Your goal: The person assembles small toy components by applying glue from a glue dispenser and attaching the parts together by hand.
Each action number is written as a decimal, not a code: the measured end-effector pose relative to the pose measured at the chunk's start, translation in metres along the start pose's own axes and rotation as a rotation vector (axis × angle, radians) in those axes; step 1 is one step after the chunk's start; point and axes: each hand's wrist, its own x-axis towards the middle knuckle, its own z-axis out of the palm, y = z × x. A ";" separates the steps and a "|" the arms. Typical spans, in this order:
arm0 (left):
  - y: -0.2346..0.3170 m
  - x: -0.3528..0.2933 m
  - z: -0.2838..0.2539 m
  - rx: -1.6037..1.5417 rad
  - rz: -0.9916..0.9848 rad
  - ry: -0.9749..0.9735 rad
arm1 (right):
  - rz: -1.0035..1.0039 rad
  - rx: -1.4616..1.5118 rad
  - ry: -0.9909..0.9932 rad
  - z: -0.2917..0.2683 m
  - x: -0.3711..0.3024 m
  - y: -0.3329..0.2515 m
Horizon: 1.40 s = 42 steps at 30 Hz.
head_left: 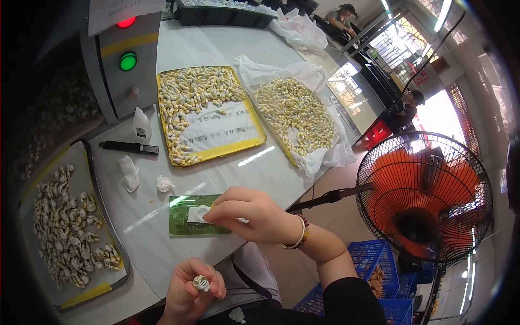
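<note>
My left hand [189, 287] is closed around a small white-and-yellow molded piece [202, 283], held low in front of me by the table edge. Over a green plate [181, 225] on the table, my right hand [254, 214] has its fingers pinched together. The fingertips are at a white patch [196, 213] that lies on the plate. Whatever they grip there, if anything, is hidden. A crumpled white tissue [165, 184] lies beyond the plate, with a larger crumpled white wad [129, 173] to its left.
A yellow-rimmed tray [216, 150] of small yellow-and-white pieces lies ahead; another pile [298, 114] rests on plastic to its right. A dark-rimmed tray [97, 290] holds pieces at left. Nearby are a white bottle [142, 123], a black tool [129, 147] and an orange-bladed fan [425, 197].
</note>
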 end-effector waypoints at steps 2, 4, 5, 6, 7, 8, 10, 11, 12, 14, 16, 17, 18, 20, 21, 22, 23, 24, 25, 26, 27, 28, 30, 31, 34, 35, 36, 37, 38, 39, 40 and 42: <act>0.000 -0.001 0.001 0.000 0.000 0.002 | 0.020 0.007 0.017 0.001 -0.001 -0.002; 0.000 -0.001 0.002 0.001 0.000 0.004 | 0.039 0.014 0.036 0.002 -0.001 -0.004; 0.000 -0.001 0.003 0.001 0.005 0.007 | 0.059 0.016 0.031 0.002 0.000 -0.005; 0.000 -0.001 0.003 0.001 0.009 0.011 | 0.079 0.020 0.025 0.002 0.000 -0.005; 0.000 -0.001 0.003 0.004 0.010 0.010 | 0.076 0.021 0.027 0.003 0.000 -0.005; 0.000 -0.001 0.002 0.000 0.006 0.003 | 0.079 0.015 0.035 0.003 0.000 -0.005; 0.000 0.000 0.001 0.000 0.003 -0.004 | 0.080 0.011 0.044 0.004 0.001 -0.004; 0.000 0.001 0.001 -0.001 -0.003 -0.004 | 0.061 0.005 0.030 0.003 0.001 -0.003; 0.000 0.002 0.000 -0.002 -0.008 -0.004 | 0.042 -0.001 0.016 0.002 0.000 -0.002; -0.001 0.004 0.000 -0.004 -0.010 -0.007 | 0.037 -0.012 0.020 0.001 -0.001 0.000; 0.001 0.001 0.002 -0.001 0.001 -0.011 | 0.019 -0.019 0.020 0.003 0.001 -0.003; 0.001 0.000 0.002 -0.002 0.005 -0.014 | 0.022 -0.019 0.023 0.003 0.003 -0.005; 0.001 0.001 0.002 -0.005 0.002 -0.014 | 0.032 -0.018 0.029 0.003 0.003 -0.004; 0.002 0.001 0.001 -0.004 0.003 -0.017 | 0.029 -0.033 0.037 0.001 0.004 -0.003; 0.001 0.001 0.001 -0.007 0.005 -0.015 | 0.030 -0.046 0.040 0.001 0.003 -0.003; 0.002 0.001 0.001 -0.003 0.011 -0.015 | 0.023 -0.043 0.039 0.002 0.003 -0.004; 0.002 0.000 0.002 -0.003 0.004 -0.017 | 0.038 -0.060 0.048 0.002 0.003 -0.005; 0.003 0.001 0.003 0.001 0.004 -0.020 | 0.045 -0.075 0.054 0.003 0.004 -0.005; 0.003 0.001 0.003 0.011 0.021 -0.021 | 0.027 -0.070 0.050 0.003 0.004 -0.007; 0.001 0.002 0.003 0.003 0.008 -0.016 | 0.065 -0.098 0.057 0.003 0.003 -0.010; 0.000 0.003 0.003 -0.007 -0.011 -0.010 | 0.109 -0.127 0.066 0.003 0.002 -0.011; 0.001 0.004 0.003 0.000 0.000 -0.010 | 0.097 -0.123 0.064 0.003 0.004 -0.010; 0.001 0.004 0.003 0.009 -0.016 -0.007 | -0.010 -0.196 0.053 0.003 0.004 -0.006; 0.002 0.003 0.003 0.008 -0.017 -0.006 | -0.008 -0.196 0.053 0.003 0.004 -0.007; 0.003 0.000 0.005 0.014 0.007 -0.029 | -0.026 -0.162 0.030 0.003 0.008 -0.010; 0.003 0.000 0.007 0.012 0.013 -0.017 | -0.027 -0.168 0.034 0.002 0.007 -0.011; 0.003 0.000 0.008 0.013 0.023 -0.006 | -0.033 -0.173 0.037 0.002 0.008 -0.011; 0.002 -0.001 0.008 0.013 0.031 -0.005 | -0.038 -0.170 0.032 0.002 0.008 -0.012; 0.001 -0.003 0.007 0.007 0.031 0.010 | -0.031 -0.171 0.038 0.002 0.007 -0.014; 0.000 -0.003 0.006 0.002 0.029 0.023 | -0.025 -0.173 0.046 0.001 0.007 -0.014; 0.000 -0.004 0.005 0.002 0.036 0.028 | -0.028 -0.167 0.041 0.000 0.007 -0.015; 0.001 -0.005 0.004 -0.081 0.011 0.060 | -0.009 -0.168 0.048 0.002 0.006 -0.014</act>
